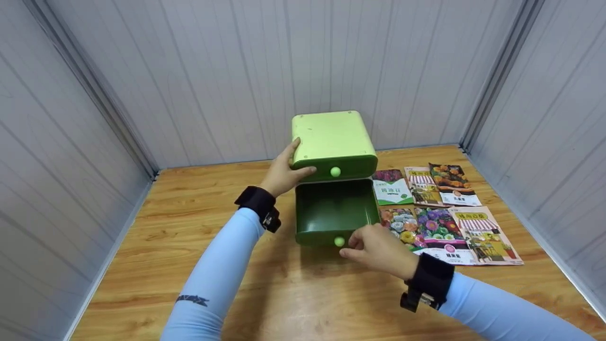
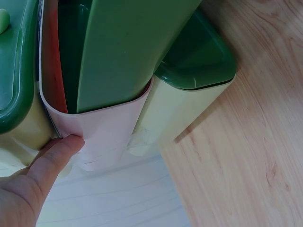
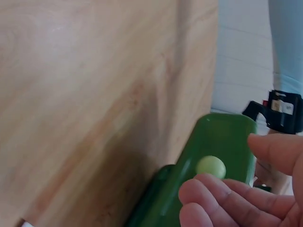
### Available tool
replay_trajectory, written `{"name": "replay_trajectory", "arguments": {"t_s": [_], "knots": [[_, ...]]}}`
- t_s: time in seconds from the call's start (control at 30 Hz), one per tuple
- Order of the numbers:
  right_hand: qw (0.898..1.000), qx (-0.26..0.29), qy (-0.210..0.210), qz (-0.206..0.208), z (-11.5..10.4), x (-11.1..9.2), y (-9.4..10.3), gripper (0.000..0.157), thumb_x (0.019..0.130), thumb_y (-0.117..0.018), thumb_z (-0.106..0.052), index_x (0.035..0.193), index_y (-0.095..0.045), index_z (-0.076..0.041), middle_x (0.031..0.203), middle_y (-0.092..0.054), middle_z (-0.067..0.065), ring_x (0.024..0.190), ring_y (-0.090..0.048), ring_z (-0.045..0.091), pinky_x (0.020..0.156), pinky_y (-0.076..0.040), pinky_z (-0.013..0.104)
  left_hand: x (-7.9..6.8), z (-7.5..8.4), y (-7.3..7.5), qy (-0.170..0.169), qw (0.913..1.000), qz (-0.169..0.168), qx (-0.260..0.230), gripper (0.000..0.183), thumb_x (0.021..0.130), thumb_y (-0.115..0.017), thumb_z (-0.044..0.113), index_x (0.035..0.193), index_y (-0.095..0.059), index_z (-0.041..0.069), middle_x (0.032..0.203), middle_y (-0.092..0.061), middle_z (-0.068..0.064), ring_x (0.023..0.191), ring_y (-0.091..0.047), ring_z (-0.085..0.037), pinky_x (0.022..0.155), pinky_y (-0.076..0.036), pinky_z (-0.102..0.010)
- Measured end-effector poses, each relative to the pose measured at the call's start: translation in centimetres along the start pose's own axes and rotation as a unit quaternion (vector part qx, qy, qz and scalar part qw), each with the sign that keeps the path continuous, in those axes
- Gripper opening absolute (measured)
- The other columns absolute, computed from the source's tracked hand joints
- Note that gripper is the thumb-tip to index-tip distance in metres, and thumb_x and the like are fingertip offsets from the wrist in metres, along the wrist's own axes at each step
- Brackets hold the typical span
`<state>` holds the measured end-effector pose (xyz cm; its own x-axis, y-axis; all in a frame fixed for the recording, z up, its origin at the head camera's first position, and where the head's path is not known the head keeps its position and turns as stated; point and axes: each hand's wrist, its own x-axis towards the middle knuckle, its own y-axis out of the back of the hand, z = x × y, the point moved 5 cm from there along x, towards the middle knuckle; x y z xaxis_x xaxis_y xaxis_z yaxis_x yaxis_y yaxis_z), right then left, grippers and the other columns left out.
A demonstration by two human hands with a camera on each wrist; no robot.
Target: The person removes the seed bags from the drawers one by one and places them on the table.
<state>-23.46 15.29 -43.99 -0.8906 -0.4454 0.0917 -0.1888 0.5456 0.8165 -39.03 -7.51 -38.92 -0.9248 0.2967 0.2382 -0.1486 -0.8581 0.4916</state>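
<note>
A small drawer cabinet (image 1: 331, 135) with a pale yellow-green top stands near the back wall. Its open green drawer (image 1: 315, 237) sticks out toward me, with a dark green inside and a round light-green knob (image 1: 339, 241) on its front. My left hand (image 1: 281, 175) rests on the cabinet's left side, thumb across the upper drawer front (image 1: 360, 166). The left wrist view shows its fingertips touching the pink middle tier (image 2: 104, 127). My right hand (image 1: 383, 248) is beside the pulled drawer's right front corner, fingers bent loosely near the knob. Thumb and fingers stand apart, holding nothing.
Several flower seed packets lie in two rows right of the cabinet, among them one with purple flowers (image 1: 435, 227) and a pink one with a striped awning (image 1: 487, 237). Grey panel walls (image 1: 213, 85) enclose the wooden table (image 1: 189, 237) at the back and both sides.
</note>
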Motion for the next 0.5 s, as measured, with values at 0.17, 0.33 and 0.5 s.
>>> {"name": "replay_trajectory", "arguments": {"t_s": [0.17, 0.33, 0.5], "knots": [[1.0, -0.008, -0.003, 0.019, 0.5, 0.2, -1.2, 0.027, 0.101, -0.08, -0.032, 0.089, -0.083, -0.007, 0.082, -0.08, 0.002, 0.067, -0.066, 0.007, 0.064, -0.058, 0.033, -0.1, 0.1, 0.0, 0.0, 0.9999, -0.003, -0.01, 0.096, 0.104, -0.078, 0.026, 0.176, -0.015, 0.017, 0.181, -0.022, -0.015, 0.15, -0.052, -0.034, 0.118, -0.049, -0.046], [0.999, -0.019, -0.006, 0.044, 0.6, 0.6, -2.3, 0.029, 0.102, -0.078, -0.029, 0.082, -0.08, -0.009, 0.072, -0.076, -0.002, 0.059, -0.061, 0.006, 0.056, -0.051, 0.029, -0.1, 0.1, 0.0, 0.002, 0.9999, -0.005, -0.016, 0.096, 0.104, -0.078, 0.024, 0.176, -0.015, 0.016, 0.179, -0.026, -0.017, 0.133, -0.066, -0.034, 0.106, -0.057, -0.044], [0.998, -0.01, -0.026, 0.055, 1.0, 0.9, -2.9, 0.036, 0.105, -0.075, -0.032, 0.075, -0.074, -0.011, 0.062, -0.062, -0.007, 0.053, -0.05, 0.007, 0.052, -0.038, 0.025, 0.0, 0.0, 0.0, 0.002, 1.0, -0.002, -0.007, 0.096, 0.103, -0.078, 0.026, 0.176, -0.016, 0.017, 0.181, -0.022, -0.016, 0.14, -0.061, -0.034, 0.11, -0.055, -0.044]]}}
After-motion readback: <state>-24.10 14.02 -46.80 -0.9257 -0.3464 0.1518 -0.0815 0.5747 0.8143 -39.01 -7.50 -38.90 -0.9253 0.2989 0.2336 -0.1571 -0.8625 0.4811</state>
